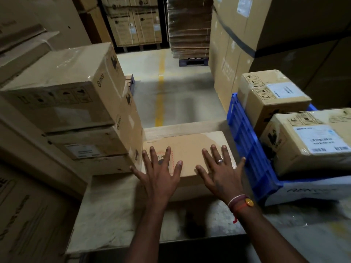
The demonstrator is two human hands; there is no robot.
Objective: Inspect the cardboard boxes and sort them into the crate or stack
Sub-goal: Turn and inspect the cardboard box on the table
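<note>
Flanking the box [190, 149]: stack [79, 111], crate [245, 137]

Stack [76, 103] blocks left, crate [245, 133] right; floor aisle [171, 103] btwn open.

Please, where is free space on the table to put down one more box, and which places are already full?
The table is bare near the person, below the left hand and left of the flat box under both hands. The stack crowds the left side. The blue crate on the right holds two boxes, little room.
</note>
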